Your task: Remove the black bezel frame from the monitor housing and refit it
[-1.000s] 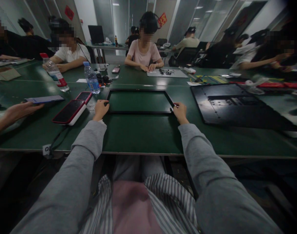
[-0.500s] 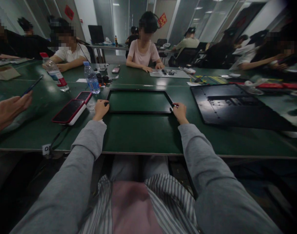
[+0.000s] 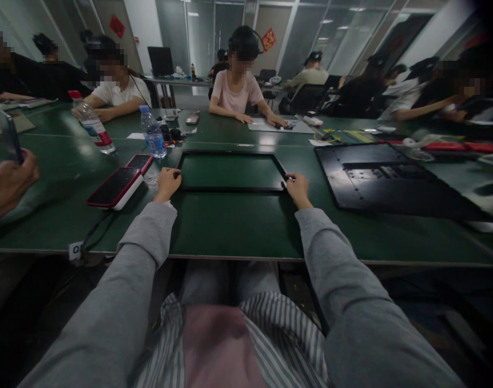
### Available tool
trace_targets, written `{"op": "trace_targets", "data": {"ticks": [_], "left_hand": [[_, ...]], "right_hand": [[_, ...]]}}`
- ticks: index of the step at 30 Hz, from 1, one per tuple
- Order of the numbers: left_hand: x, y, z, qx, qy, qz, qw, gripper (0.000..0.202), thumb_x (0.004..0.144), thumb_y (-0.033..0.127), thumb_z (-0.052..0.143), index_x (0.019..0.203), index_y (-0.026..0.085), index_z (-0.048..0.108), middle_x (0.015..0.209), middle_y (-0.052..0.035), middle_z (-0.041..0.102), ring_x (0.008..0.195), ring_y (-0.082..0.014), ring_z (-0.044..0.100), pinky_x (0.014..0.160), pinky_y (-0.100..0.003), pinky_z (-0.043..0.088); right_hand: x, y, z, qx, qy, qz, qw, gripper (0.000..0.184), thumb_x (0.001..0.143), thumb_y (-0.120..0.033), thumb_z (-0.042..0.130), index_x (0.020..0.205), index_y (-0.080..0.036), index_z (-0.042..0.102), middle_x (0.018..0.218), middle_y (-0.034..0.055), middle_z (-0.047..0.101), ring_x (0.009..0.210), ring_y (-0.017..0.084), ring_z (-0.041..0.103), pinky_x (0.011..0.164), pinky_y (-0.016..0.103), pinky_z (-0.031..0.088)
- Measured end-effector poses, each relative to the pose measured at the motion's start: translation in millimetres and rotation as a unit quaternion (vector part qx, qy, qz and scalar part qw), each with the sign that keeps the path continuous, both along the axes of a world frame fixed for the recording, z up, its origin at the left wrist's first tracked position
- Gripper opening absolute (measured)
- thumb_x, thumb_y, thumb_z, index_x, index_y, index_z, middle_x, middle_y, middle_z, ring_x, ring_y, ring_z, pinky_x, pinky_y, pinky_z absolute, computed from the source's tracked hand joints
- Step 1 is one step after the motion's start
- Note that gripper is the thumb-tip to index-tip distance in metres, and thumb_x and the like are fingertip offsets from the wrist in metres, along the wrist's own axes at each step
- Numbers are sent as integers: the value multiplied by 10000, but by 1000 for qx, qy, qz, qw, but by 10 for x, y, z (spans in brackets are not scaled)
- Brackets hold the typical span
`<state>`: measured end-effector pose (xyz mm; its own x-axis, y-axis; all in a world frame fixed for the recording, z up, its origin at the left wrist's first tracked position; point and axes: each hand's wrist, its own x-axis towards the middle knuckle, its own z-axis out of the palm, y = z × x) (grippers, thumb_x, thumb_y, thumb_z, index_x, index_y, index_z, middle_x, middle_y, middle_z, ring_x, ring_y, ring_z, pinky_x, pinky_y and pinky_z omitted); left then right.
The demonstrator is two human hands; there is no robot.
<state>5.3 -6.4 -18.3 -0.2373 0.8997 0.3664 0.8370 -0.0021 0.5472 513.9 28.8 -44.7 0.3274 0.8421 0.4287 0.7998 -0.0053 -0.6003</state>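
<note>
A thin black rectangular frame (image 3: 230,189) lies in front of me on the green table, and the tabletop shows through its middle. My left hand (image 3: 168,183) is closed on the frame's left side near the front corner. At the opposite side, my right hand (image 3: 298,188) grips the right edge, with fingers bent round it. Some fingertips are hidden behind the bars. To the right of my right hand lies a large black panel (image 3: 368,188) with a recessed strip and small fittings on its upper face.
Left of my left hand are a phone (image 3: 115,186) in a red case on a white block, and a second phone (image 3: 139,161). Two water bottles (image 3: 152,134) (image 3: 93,125) stand behind. A neighbour's hand (image 3: 12,180) holds a phone at far left. A person (image 3: 238,89) sits opposite.
Both my hands and the frame stay in place; the view tips slightly. The neighbour's phone at left turns more upright. The person opposite has moved a hand over the small parts.
</note>
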Motion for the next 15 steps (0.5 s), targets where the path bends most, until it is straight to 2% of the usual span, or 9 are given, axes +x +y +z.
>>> {"op": "trace_targets", "data": {"ticks": [15], "left_hand": [[-42,56,-63,-13,21,9,1000,332,941,261,622,1227,192,776,1346,-163,628,1272,-338,624,1121,-485,505]], "right_hand": [[-34,-32,34,-21,-20,-8,1000,414,806,-130,488,1082,-154,795,1067,173,738,1088,327,636,1055,507,475]]}}
